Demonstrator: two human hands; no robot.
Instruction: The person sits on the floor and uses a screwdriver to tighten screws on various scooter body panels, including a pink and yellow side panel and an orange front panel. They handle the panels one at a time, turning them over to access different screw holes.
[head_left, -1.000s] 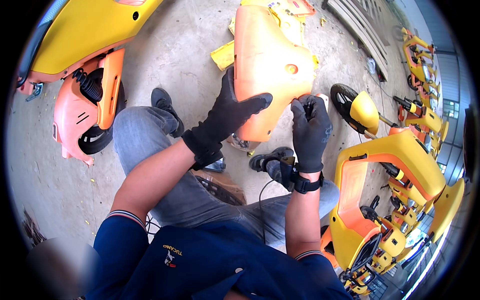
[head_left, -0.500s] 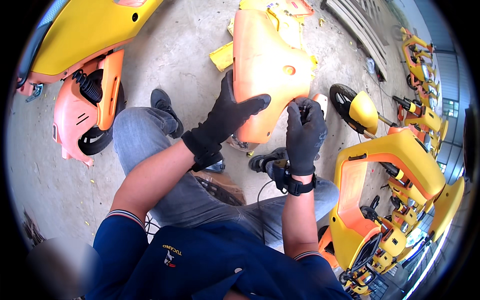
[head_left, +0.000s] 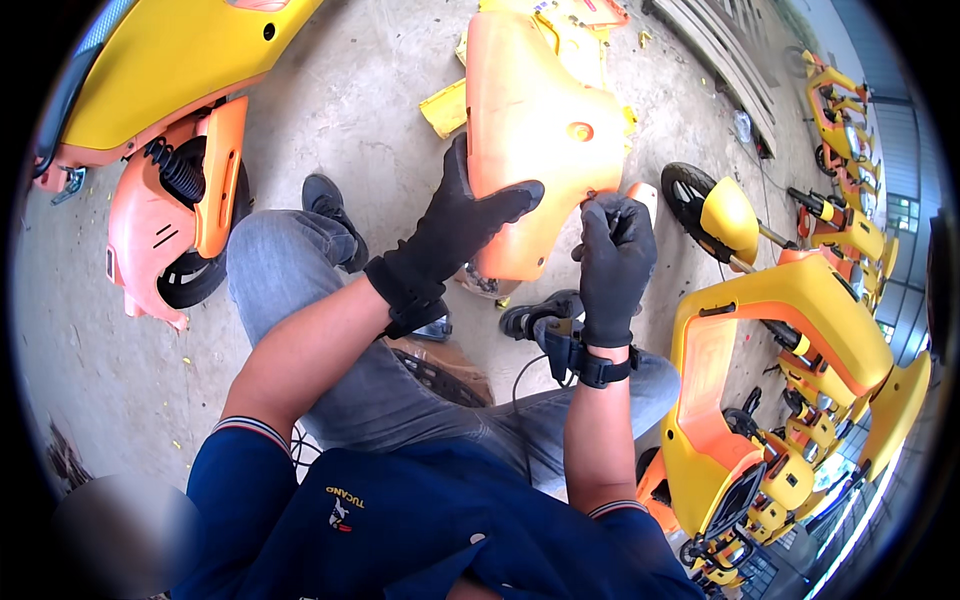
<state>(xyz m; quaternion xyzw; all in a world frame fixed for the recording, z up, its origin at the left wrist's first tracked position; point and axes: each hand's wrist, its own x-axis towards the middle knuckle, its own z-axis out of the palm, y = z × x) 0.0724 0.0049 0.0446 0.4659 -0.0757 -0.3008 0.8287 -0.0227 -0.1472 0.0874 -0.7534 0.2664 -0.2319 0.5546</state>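
Observation:
A large orange plastic scooter panel [head_left: 540, 120], smooth and curved with a round recess, stands upright in front of me. My left hand [head_left: 475, 200], in a black glove, is closed on its left edge, the thumb lying across the face and the other fingers hidden behind. At the panel's lower right edge is my gloved right hand [head_left: 617, 235], its thumb and fingers drawn together in a pinch beside a small dark spot on the edge. Whatever those fingers hold is too small to make out.
Yellow body parts [head_left: 445, 108] lie behind the panel. A scooter with an orange front fender [head_left: 155, 235] stands at the left. On the right are a yellow scooter frame [head_left: 800, 310], a wheel [head_left: 688, 205] and several more scooters. Planks [head_left: 725, 70] lie at the back.
The panel has shifted very slightly, its lower edge a little higher. My right hand has moved a touch to the right, still pinched at the edge. My left hand keeps its grip.

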